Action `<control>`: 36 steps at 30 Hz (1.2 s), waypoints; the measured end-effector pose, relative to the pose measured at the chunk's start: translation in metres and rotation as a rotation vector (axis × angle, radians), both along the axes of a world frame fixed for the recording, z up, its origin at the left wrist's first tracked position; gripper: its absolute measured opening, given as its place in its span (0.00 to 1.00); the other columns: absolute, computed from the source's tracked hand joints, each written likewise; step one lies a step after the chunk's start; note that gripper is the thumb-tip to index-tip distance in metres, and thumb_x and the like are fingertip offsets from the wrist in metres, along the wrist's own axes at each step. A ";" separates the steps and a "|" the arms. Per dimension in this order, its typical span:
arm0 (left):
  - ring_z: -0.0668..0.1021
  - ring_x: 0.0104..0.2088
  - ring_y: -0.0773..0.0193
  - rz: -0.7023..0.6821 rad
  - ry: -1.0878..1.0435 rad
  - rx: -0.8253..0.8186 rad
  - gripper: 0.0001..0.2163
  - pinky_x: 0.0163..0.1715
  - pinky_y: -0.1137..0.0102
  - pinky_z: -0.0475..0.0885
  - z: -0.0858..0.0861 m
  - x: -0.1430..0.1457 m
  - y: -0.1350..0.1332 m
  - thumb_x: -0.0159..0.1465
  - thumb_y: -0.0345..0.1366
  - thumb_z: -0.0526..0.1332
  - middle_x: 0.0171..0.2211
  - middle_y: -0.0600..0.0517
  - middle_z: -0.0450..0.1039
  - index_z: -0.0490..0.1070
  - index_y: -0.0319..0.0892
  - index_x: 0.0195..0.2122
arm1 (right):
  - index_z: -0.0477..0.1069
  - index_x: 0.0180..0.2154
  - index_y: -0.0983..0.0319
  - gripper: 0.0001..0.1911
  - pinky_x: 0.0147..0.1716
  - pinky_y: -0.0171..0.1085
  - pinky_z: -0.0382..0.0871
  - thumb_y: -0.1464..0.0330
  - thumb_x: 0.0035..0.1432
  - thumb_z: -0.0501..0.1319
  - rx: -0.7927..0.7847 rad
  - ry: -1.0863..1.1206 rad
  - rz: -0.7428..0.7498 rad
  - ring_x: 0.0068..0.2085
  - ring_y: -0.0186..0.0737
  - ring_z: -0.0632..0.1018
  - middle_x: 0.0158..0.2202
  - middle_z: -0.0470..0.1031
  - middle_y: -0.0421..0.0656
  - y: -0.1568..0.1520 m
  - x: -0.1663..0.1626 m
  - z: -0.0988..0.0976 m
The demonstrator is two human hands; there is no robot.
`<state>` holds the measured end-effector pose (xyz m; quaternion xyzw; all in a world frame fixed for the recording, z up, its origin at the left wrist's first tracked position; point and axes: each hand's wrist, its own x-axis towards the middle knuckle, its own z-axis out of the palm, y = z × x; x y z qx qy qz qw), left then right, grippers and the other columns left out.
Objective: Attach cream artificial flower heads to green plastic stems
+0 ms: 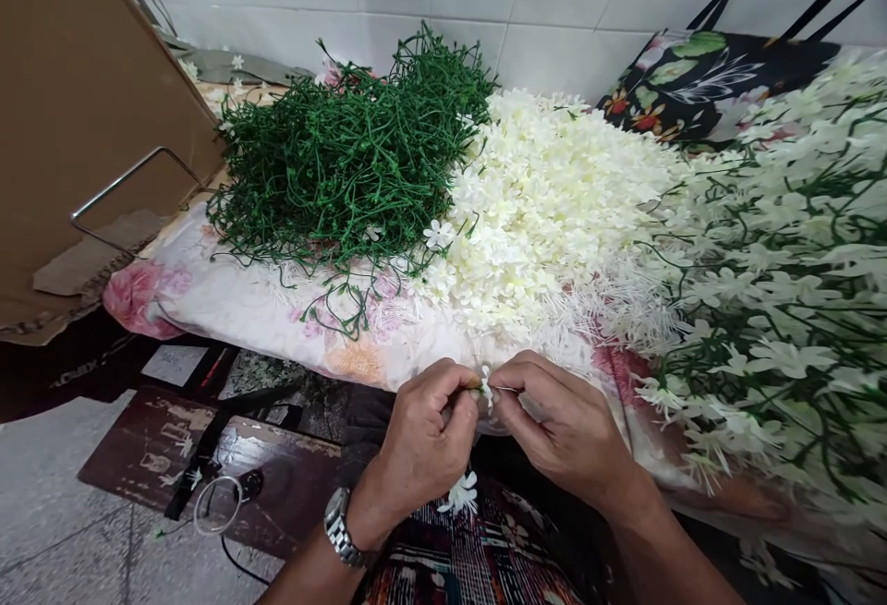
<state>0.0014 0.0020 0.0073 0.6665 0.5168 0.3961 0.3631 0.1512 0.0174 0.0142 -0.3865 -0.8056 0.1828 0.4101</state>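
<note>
My left hand (436,420) is closed in a pinch on a green artificial flower stem, mostly hidden by the fingers. A small white flower piece (486,388) shows at its tip, between both hands. Facing it, my right hand (558,420) pinches at the flower piece, and a thin strand shows by its fingertips. Below the left hand hangs an open white artificial flower (461,494). Beyond the hands lie a heap of green plastic stems (346,162), a heap of loose white petals (547,199), and thin white stamens (634,305).
Assembled white flower sprays (783,346) fill the right side. A floral cloth (277,305) covers the work surface. On the left stand a cardboard box (90,106) and, lower down, a brown board (284,476) with a clear cup (218,505). A floral bag (721,83) leans on the wall.
</note>
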 end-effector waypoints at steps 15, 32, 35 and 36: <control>0.69 0.23 0.69 0.044 0.057 0.154 0.08 0.25 0.75 0.64 -0.007 0.003 -0.002 0.58 0.23 0.51 0.21 0.55 0.65 0.64 0.41 0.26 | 0.64 0.31 0.62 0.08 0.25 0.31 0.67 0.79 0.56 0.52 0.020 -0.025 0.050 0.26 0.32 0.70 0.25 0.68 0.40 0.002 -0.002 -0.009; 0.67 0.22 0.68 0.012 -0.223 -0.223 0.06 0.24 0.74 0.63 -0.002 -0.003 0.003 0.57 0.30 0.53 0.20 0.55 0.63 0.66 0.39 0.24 | 0.65 0.35 0.64 0.04 0.30 0.34 0.68 0.77 0.59 0.54 0.117 -0.079 0.037 0.31 0.35 0.71 0.29 0.70 0.44 0.001 0.004 -0.005; 0.65 0.21 0.69 -0.016 -0.338 -0.355 0.07 0.22 0.74 0.62 0.003 -0.006 0.005 0.56 0.34 0.55 0.19 0.55 0.62 0.66 0.38 0.23 | 0.66 0.36 0.65 0.05 0.31 0.36 0.68 0.78 0.57 0.56 0.195 -0.132 0.042 0.32 0.37 0.70 0.29 0.71 0.45 0.000 0.006 0.001; 0.65 0.21 0.69 -0.018 -0.351 -0.373 0.07 0.22 0.74 0.61 0.004 -0.006 0.006 0.55 0.34 0.55 0.19 0.55 0.62 0.66 0.38 0.22 | 0.66 0.35 0.66 0.05 0.30 0.36 0.67 0.78 0.57 0.56 0.210 -0.148 0.051 0.31 0.37 0.70 0.29 0.70 0.45 0.000 0.005 0.002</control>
